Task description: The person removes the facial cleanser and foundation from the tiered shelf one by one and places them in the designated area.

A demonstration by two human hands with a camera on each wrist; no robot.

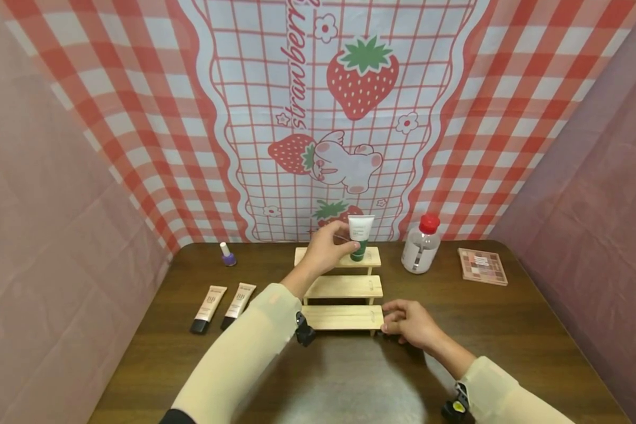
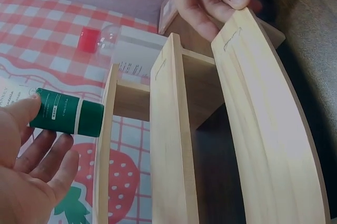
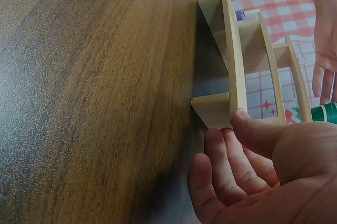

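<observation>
My left hand [image 1: 324,248] pinches a white and green squeeze tube [image 1: 361,228] between thumb and fingers. The tube stands upright, its green cap [image 2: 90,118] down at the right part of the top step of a three-tier wooden display stand [image 1: 344,318]. In the left wrist view the cap end is right by that board; firm contact is hard to tell. My right hand [image 1: 412,325] grips the right end of the lowest step. Its thumb [image 3: 245,116] lies on the board's edge, while the fingers [image 3: 218,153] curl below, near the stand's leg.
Left of the stand lie two beige BB tubes [image 1: 209,306] with black caps, and a purple nail polish bottle [image 1: 228,257] stands behind them. To the right are a clear bottle with a red cap [image 1: 421,247] and an eyeshadow palette [image 1: 482,267]. A strawberry-print cloth [image 1: 233,70] hangs behind the table.
</observation>
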